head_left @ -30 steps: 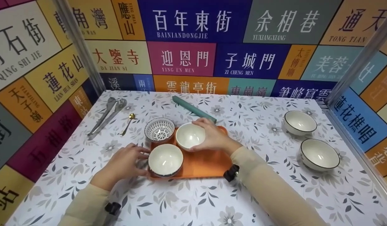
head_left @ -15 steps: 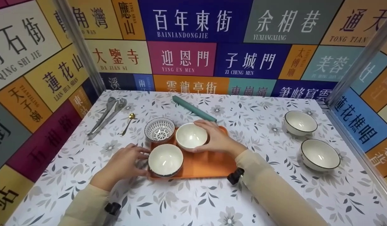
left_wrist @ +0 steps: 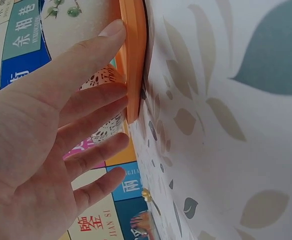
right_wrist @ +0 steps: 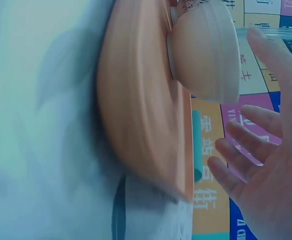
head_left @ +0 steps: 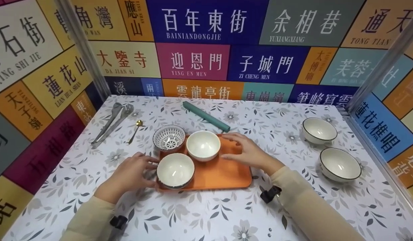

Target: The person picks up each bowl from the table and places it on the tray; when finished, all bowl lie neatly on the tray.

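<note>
Three bowls crowd the left part of the orange tray (head_left: 226, 174): a patterned bowl (head_left: 169, 138) at the back, a plain cream bowl (head_left: 203, 146) to its right, and another cream bowl (head_left: 175, 170) in front. My right hand (head_left: 251, 153) is just right of the plain cream bowl, fingers apart and holding nothing; the right wrist view shows a gap between hand and bowl. My left hand (head_left: 129, 175) is at the tray's left edge beside the front bowl. In the left wrist view its fingers (left_wrist: 93, 155) are spread, with the thumb and fingertips right at the tray's rim.
Two dark-rimmed cream bowls (head_left: 319, 130) stand at the right. Behind the tray lies a green stick-like roll (head_left: 206, 116). A small gold spoon (head_left: 135, 131) and grey tongs (head_left: 112, 124) lie at the back left. Printed panels (head_left: 199, 62) wall the table's back and sides.
My right hand has let go of the plain cream bowl and drawn back to the right. The bowl stays on the tray. My left hand keeps its place.
</note>
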Motion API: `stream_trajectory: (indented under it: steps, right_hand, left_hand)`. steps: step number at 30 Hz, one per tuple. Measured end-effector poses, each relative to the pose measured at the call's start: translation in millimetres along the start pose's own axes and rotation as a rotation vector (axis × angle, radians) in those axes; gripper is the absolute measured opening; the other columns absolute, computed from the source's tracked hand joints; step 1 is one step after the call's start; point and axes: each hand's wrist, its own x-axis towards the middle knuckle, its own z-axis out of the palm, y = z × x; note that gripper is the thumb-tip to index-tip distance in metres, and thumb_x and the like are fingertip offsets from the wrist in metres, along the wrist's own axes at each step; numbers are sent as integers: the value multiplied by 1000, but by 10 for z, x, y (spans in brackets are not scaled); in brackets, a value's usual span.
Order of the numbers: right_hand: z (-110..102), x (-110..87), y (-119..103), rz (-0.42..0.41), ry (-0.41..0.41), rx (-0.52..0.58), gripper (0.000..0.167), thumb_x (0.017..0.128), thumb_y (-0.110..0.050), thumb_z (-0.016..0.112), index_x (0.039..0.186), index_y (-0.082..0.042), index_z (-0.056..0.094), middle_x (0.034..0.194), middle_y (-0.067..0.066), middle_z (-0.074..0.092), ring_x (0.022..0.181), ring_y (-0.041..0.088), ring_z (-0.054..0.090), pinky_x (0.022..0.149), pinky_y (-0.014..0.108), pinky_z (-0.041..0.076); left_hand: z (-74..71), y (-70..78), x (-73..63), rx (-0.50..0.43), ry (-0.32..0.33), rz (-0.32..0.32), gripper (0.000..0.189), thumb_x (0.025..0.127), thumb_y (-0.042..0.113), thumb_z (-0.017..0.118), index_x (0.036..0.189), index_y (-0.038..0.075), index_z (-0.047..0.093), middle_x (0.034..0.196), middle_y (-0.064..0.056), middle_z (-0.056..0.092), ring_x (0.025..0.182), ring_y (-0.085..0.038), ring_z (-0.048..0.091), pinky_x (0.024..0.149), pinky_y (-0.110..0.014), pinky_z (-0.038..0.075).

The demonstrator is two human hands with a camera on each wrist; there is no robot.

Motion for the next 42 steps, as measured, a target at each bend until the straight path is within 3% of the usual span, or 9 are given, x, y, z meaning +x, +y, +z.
stream_trajectory:
  steps: [5, 9, 16, 19, 24, 28, 35, 37, 42]
  right_hand:
    - [-172, -124, 46, 6, 0, -5, 64, 91, -33, 80, 148, -15, 56, 154, 5, 51, 139, 37, 51, 114, 60, 42]
    - [-298, -250, 118, -1, 21, -15, 59, 91, -36, 79, 143, -15, 60, 150, 7, 55, 136, 36, 53, 112, 58, 45]
    - [-518, -504, 278, 10, 61, 58, 51, 92, -26, 79, 139, -15, 64, 145, 8, 60, 133, 42, 54, 108, 58, 47]
    - [-627, -619, 340, 18, 95, 36, 49, 92, -24, 79, 138, -14, 65, 144, 9, 61, 132, 40, 55, 108, 58, 47]
    - [-821, -828, 413, 34, 170, -48, 49, 91, -24, 80, 136, -13, 66, 143, 10, 61, 132, 33, 56, 106, 56, 49]
    - [-949, -986, 461, 70, 208, -68, 50, 91, -25, 81, 137, -14, 65, 145, 9, 60, 130, 26, 55, 104, 45, 51]
    - [-1127, -1173, 551, 73, 273, -166, 51, 90, -25, 81, 137, -10, 65, 143, 9, 61, 125, 0, 52, 99, 24, 49]
    - [-1181, -1227, 559, 89, 277, -176, 52, 91, -26, 81, 137, -10, 65, 144, 10, 60, 129, 4, 52, 101, 30, 49]
    - [-1327, -1377, 551, 189, 254, -181, 62, 91, -37, 79, 144, -10, 59, 152, 12, 52, 137, 37, 49, 111, 61, 42]
  left_hand:
    - [-11, 9, -3, -3, 6, 6, 59, 66, 38, 95, 117, 14, 79, 134, 1, 70, 119, -27, 59, 98, -50, 51]
    - [-6, 18, -12, -7, 1, -5, 59, 66, 37, 95, 118, 14, 78, 135, 1, 69, 120, -27, 59, 99, -51, 51]
    - [-20, 2, -37, -13, 16, -3, 59, 65, 37, 95, 116, 13, 79, 134, -1, 70, 119, -27, 59, 98, -52, 52]
    - [-36, 2, -52, -9, 17, -5, 58, 65, 36, 95, 115, 13, 79, 133, -2, 70, 118, -27, 59, 97, -52, 52]
    - [-33, 17, -39, -18, 3, -11, 58, 66, 36, 95, 116, 13, 78, 134, -1, 69, 118, -26, 59, 97, -52, 51]
    - [-21, 22, -15, -29, -4, -22, 59, 66, 35, 95, 118, 13, 78, 135, -1, 68, 119, -26, 59, 99, -53, 51]
    - [-12, 15, -4, 0, 3, 5, 58, 66, 35, 95, 117, 13, 78, 134, 1, 70, 117, -26, 59, 96, -50, 53]
    - [-10, 14, -3, -4, -1, -1, 58, 66, 36, 95, 117, 13, 78, 134, 1, 70, 117, -26, 59, 96, -50, 52]
    - [-10, 14, -8, -3, 0, 1, 58, 66, 35, 94, 116, 13, 78, 134, 1, 70, 117, -26, 59, 96, -51, 52]
